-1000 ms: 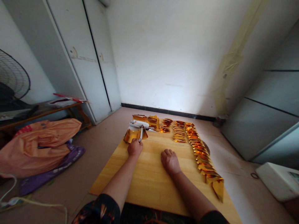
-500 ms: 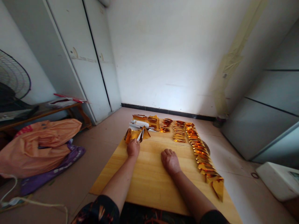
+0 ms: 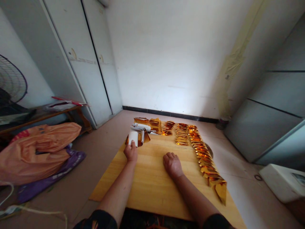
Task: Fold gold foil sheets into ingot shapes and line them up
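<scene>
My left hand [image 3: 131,152] is closed on a piece of gold foil paper [image 3: 145,139], folded and angular, at the left side of the wooden table [image 3: 152,184]. A white rectangular face [image 3: 133,137] shows above my thumb; I cannot tell whether it is the paper's back or a separate piece. My right hand [image 3: 172,164] rests on the tabletop with its fingers curled in, and nothing shows in it. Behind my left hand lie a white roll-like object [image 3: 142,127] and a stack of gold paper [image 3: 155,125].
Folded gold foil pieces stand in rows at the table's back, a short row [image 3: 168,128], a middle row [image 3: 182,134] and a long overlapping row [image 3: 202,156] along the right edge. Orange and purple bags [image 3: 47,152] lie on the floor at left, near a fan [image 3: 13,78].
My left hand has turned the gold paper so that a white face now points toward me. My right hand stays in place on the table.
</scene>
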Motion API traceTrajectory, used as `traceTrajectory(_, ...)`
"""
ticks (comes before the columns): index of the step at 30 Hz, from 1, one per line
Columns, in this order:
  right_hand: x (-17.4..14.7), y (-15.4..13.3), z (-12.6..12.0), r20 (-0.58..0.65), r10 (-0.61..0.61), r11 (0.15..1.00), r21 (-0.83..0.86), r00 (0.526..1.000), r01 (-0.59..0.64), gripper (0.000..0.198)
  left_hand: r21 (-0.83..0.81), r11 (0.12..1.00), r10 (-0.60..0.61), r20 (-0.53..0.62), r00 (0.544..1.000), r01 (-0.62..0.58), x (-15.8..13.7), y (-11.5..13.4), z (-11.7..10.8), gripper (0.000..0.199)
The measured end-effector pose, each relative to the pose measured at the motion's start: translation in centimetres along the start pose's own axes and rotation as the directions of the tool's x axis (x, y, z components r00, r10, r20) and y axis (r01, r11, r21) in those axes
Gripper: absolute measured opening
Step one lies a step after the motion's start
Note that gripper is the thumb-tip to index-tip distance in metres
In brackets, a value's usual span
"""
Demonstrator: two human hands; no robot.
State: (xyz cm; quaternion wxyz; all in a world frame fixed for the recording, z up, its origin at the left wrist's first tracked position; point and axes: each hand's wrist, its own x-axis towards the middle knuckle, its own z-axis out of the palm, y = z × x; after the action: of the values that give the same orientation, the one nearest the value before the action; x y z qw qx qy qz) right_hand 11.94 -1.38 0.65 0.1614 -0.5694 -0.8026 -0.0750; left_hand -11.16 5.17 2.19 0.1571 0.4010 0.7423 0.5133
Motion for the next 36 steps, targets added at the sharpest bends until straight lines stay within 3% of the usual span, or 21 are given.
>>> traceTrajectory(3,0.0,0.1,-0.1,-0.010,0.006,0.993,0.119,1.000,-0.005,0.018,-0.361,0.924,-0.148,-0.044,0.988,0.122,-0.4,2.1,-0.2,0.036)
traceTrajectory(5,0.0,-0.1,-0.4,-0.008,0.011,0.946,0.325,1.000,-0.008,0.020,-0.622,0.774,-0.127,0.027,0.991,0.117,-1.1,4.2,-0.1,0.026)
traceTrajectory(6,0.0,-0.4,-0.5,0.006,0.020,0.882,0.470,1.000,-0.020,0.021,-0.719,0.682,-0.116,0.076,0.990,0.136,-1.7,5.2,0.0,0.030)
traceTrajectory(7,-0.1,-0.8,-0.7,0.033,0.028,0.783,0.621,0.999,-0.043,0.022,-0.787,0.589,-0.105,0.149,0.983,0.182,-2.3,6.2,0.1,0.034)
traceTrajectory(9,0.0,-1.8,-1.0,0.139,0.063,0.481,0.863,0.988,-0.152,0.026,-0.843,0.424,-0.107,0.316,0.943,0.331,-3.8,7.6,0.5,0.038)
traceTrajectory(11,0.2,-2.8,-1.3,0.245,0.104,0.191,0.946,0.964,-0.261,0.032,-0.830,0.315,-0.109,0.450,0.887,0.460,-5.5,8.1,1.0,0.039)
traceTrajectory(13,0.7,-3.3,-1.5,0.298,0.207,-0.043,0.954,0.932,-0.295,0.041,-0.777,0.300,-0.091,0.554,0.827,0.554,-7.4,7.7,1.5,0.036)
traceTrajectory(16,1.5,-2.8,-1.4,0.360,0.416,-0.314,0.919,0.835,-0.239,0.041,-0.677,0.398,-0.050,0.657,0.752,0.619,-10.1,6.1,2.1,0.035)
traceTrajectory(18,2.1,-1.7,-0.9,0.390,0.534,-0.398,0.899,0.750,-0.184,0.040,-0.577,0.488,-0.109,0.704,0.702,0.655,-11.5,4.9,2.3,0.041)
traceTrajectory(19,2.3,-1.0,-0.6,0.400,0.571,-0.416,0.894,0.717,-0.167,0.039,-0.554,0.516,-0.126,0.705,0.698,0.653,-11.9,4.4,2.4,0.042)
traceTrajectory(21,2.6,0.4,0.1,0.402,0.605,-0.390,0.902,0.688,-0.184,0.036,-0.512,0.563,-0.076,0.749,0.658,0.648,-12.3,3.8,2.5,0.043)
traceTrajectory(23,2.8,1.5,0.7,0.383,0.588,-0.306,0.920,0.713,-0.243,0.039,-0.466,0.613,-0.074,0.770,0.633,0.638,-11.9,3.7,2.6,0.042)
traceTrajectory(24,2.8,2.0,0.8,0.362,0.573,-0.232,0.932,0.735,-0.279,0.041,-0.451,0.638,-0.091,0.761,0.643,0.624,-11.5,3.6,2.6,0.043)
traceTrajectory(26,3.0,2.7,0.9,0.304,0.544,0.004,0.931,0.782,-0.364,0.048,-0.459,0.690,-0.101,0.705,0.702,0.560,-10.4,3.6,2.5,0.043)
traceTrajectory(28,3.2,3.1,0.6,0.232,0.502,0.318,0.846,0.833,-0.427,0.054,-0.427,0.759,-0.129,0.642,0.756,0.491,-9.4,3.6,2.4,0.047)
traceTrajectory(30,3.3,3.4,0.2,0.190,0.443,0.584,0.680,0.876,-0.443,0.056,-0.324,0.854,-0.124,0.633,0.764,0.407,-8.8,3.4,2.2,0.055)
traceTrajectory(31,3.3,3.4,0.1,0.186,0.416,0.677,0.590,0.890,-0.440,0.055,-0.261,0.897,-0.111,0.651,0.751,0.358,-8.7,3.3,2.1,0.058)
traceTrajectory(34,3.2,3.3,-0.1,0.196,0.361,0.840,0.356,0.912,-0.409,0.051,-0.041,0.997,-0.014,0.719,0.695,0.063,-9.1,3.3,1.8,0.050)
traceTrajectory(36,3.0,3.1,-0.2,0.187,0.326,0.901,0.234,0.927,-0.365,0.047,0.116,0.959,0.092,0.733,0.673,-0.259,-9.6,3.4,1.5,0.037)
